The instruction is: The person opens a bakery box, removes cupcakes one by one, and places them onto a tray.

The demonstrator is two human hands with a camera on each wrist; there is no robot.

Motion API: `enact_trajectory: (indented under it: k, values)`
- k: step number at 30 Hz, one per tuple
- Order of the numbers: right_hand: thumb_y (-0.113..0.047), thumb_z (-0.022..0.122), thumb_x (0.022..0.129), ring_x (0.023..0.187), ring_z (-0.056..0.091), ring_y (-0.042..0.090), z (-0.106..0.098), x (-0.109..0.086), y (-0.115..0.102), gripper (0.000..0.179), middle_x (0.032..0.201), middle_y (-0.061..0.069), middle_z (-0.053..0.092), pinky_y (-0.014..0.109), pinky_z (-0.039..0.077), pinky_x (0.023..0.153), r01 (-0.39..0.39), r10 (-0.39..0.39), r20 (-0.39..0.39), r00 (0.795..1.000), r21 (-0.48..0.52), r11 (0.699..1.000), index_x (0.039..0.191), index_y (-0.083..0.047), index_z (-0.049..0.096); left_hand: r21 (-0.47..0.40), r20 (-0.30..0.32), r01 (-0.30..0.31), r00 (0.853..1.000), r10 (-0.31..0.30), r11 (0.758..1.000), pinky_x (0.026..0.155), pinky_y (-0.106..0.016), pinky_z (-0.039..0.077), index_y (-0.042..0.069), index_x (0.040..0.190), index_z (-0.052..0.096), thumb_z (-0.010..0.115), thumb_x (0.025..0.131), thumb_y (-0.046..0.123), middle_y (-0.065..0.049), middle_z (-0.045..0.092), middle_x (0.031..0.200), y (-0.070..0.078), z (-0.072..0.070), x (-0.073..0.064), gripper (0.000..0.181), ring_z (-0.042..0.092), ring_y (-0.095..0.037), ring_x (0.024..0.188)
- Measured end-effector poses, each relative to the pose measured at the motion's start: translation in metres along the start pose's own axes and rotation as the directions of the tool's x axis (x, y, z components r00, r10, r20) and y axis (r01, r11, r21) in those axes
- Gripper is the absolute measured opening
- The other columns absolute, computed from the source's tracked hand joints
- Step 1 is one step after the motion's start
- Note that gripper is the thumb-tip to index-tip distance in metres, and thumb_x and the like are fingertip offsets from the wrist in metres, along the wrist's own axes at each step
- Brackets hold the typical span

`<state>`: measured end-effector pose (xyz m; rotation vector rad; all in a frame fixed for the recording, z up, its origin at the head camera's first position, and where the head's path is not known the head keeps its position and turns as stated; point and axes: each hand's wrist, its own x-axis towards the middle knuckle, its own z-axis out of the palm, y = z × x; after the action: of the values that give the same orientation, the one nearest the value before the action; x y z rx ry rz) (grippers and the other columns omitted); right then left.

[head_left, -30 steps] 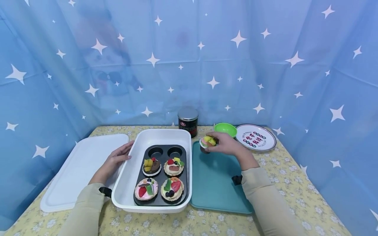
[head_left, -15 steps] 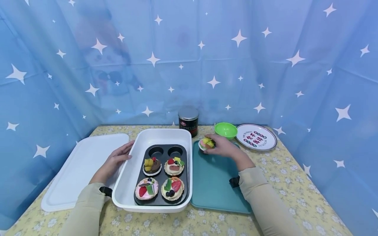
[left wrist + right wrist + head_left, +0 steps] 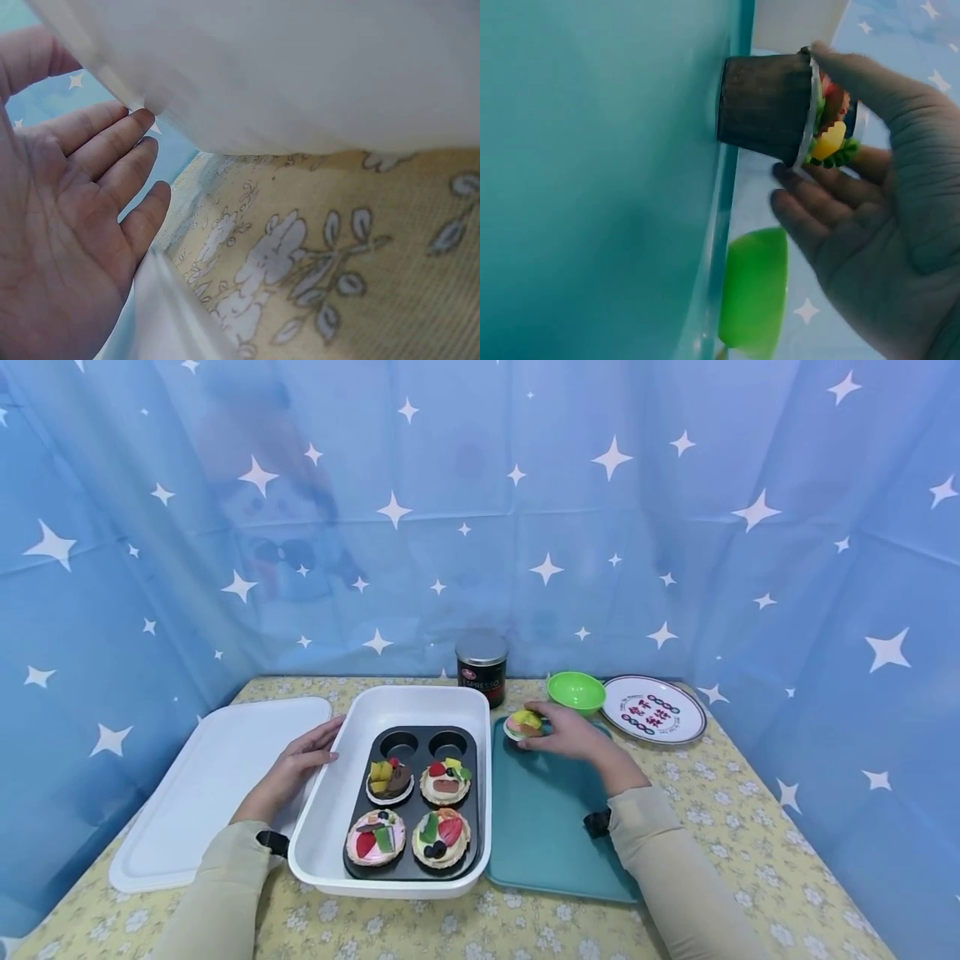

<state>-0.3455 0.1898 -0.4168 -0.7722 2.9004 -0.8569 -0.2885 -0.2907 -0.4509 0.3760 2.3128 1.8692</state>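
Note:
My right hand [image 3: 572, 732] pinches a toy cupcake [image 3: 525, 724] by its rim, thumb on one side and fingers on the other. The cupcake's brown cup [image 3: 765, 105] stands upright at the back of the teal tray [image 3: 555, 827], its base right at the surface; fruit pieces top it. My left hand [image 3: 295, 768] rests its straight fingers against the left wall of a deep white tub [image 3: 318, 843]. Inside the tub lies a black muffin pan [image 3: 408, 818]. Several fruit-topped tarts and a cupcake fill its nearer cups, such as the pink-creamed tart [image 3: 375, 838].
Left of the tub lies a flat white lid or tray [image 3: 210, 793]. Behind stand a dark espresso tin [image 3: 482, 672], a green bowl [image 3: 577, 691] and a white plate with red lettering [image 3: 654, 710]. A flowered cloth covers the table; a starry blue curtain encloses it.
My right hand has brought the cupcake down slightly onto the teal tray, and the brown cup now hides below the rim in the head view. The left hand stays against the tub.

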Motion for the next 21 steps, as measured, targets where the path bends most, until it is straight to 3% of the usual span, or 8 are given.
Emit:
enact_trajectory:
  k: [7,11,16,21]
  values:
    - [-0.045,0.077,0.087,0.129,0.053,0.029,-0.004,-0.001,-0.021,0.074,0.145,0.008,0.054,0.049,0.045,0.103,0.078,-0.078,-0.027,0.997,0.006,0.997,0.147,-0.01,0.051,-0.01,0.0,0.014,1.0,-0.014,1.0,0.095,-0.016,0.042,0.016,0.161,0.027,0.053,0.097,0.011,-0.01,0.025,0.165,-0.003,0.001,0.0,0.068,0.026,-0.035,0.149]
    - [-0.048,0.077,0.087,0.125,0.055,0.026,-0.006,0.001,-0.047,0.077,0.143,0.005,0.055,0.047,0.045,0.102,0.154,-0.154,0.049,0.987,-0.008,0.988,0.149,-0.012,0.05,-0.004,-0.004,0.014,1.0,-0.014,1.0,0.096,-0.016,0.042,0.017,0.161,0.028,0.052,0.098,0.01,-0.009,0.025,0.165,0.0,0.001,0.001,0.067,0.026,-0.034,0.149]
    - [-0.049,0.074,0.088,0.133,0.051,0.025,-0.003,0.004,-0.081,0.076,0.144,0.004,0.055,0.047,0.043,0.105,0.262,-0.255,0.144,0.956,-0.031,0.965,0.149,-0.011,0.049,-0.008,-0.003,0.016,1.0,-0.016,1.0,0.096,-0.017,0.042,0.018,0.161,0.028,0.052,0.098,0.01,-0.008,0.026,0.165,0.0,0.0,0.002,0.067,0.027,-0.033,0.149]
    - [-0.044,0.073,0.091,0.136,0.048,0.023,0.009,0.006,-0.102,0.071,0.147,0.003,0.053,0.045,0.042,0.107,0.287,-0.289,0.228,0.93,0.044,0.957,0.149,-0.012,0.05,-0.009,0.001,0.002,1.0,-0.002,1.0,0.096,-0.017,0.042,0.015,0.161,0.027,0.054,0.098,0.012,-0.011,0.024,0.165,-0.001,0.0,0.001,0.069,0.025,-0.035,0.149]
